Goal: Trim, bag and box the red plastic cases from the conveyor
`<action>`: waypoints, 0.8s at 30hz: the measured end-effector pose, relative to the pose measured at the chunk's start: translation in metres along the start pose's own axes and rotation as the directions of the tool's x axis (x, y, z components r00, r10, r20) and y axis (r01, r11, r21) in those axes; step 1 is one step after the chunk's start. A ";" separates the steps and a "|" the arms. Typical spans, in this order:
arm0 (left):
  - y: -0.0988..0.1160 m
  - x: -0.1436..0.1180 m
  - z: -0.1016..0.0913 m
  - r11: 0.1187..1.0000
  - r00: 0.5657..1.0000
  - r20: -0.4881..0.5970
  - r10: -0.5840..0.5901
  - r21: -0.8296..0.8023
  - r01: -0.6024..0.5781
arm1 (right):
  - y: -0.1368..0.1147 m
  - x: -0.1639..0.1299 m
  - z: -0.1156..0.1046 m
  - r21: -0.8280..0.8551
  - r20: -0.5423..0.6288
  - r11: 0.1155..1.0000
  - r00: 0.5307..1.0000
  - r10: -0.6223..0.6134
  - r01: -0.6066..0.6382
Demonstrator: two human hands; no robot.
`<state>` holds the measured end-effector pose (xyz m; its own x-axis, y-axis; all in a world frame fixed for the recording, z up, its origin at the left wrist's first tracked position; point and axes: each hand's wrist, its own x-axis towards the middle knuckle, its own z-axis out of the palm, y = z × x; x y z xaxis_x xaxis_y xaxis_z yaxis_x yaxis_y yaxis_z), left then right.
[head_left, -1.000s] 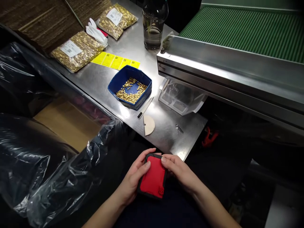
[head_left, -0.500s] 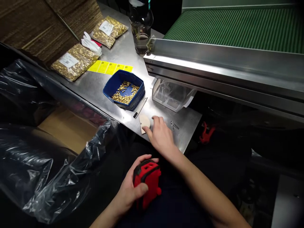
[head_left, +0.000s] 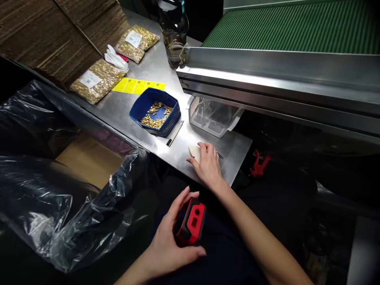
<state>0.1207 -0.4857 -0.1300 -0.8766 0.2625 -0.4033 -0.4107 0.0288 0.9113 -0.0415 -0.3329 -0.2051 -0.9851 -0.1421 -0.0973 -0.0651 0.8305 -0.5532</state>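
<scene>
Red case [head_left: 192, 223] in left grip [head_left: 172, 241]; right grip [head_left: 208, 164] on beige piece [head_left: 194, 152]

1. Steel table [head_left: 124, 107]: brushed metal, dull sheen, fine scratches.
2. Blue tray [head_left: 142, 106] on the table: smooth plastic, slightly glossy; brass bits [head_left: 156, 115] inside, shiny metal.
3. Red device [head_left: 192, 223] below the table edge: matt plastic, black rubbery trim.
4. Black sheeting [head_left: 44, 206] left of the table: glossy crinkled film.
5. Cardboard [head_left: 44, 35] behind the table: rough, corrugated.
</scene>
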 end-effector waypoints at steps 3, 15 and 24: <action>0.004 0.005 -0.002 0.999 0.998 0.068 -0.010 -0.046 0.013 | 0.003 -0.025 -0.031 0.353 -0.006 0.933 0.997 -0.072 0.070; 0.005 0.022 0.014 0.979 0.991 0.028 -0.132 0.160 0.126 | 0.016 -0.141 -0.101 0.496 0.690 0.748 0.723 -0.032 -0.441; 0.001 0.024 0.016 0.974 0.997 0.010 -0.080 0.211 0.077 | 0.006 -0.157 -0.054 0.644 0.698 0.289 0.699 0.158 -0.708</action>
<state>0.1038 -0.4639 -0.1377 -0.8382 0.2688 -0.4745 -0.4143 0.2520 0.8746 0.1042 -0.2766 -0.1486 -0.5877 -0.3442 -0.7323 0.7814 -0.0068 -0.6239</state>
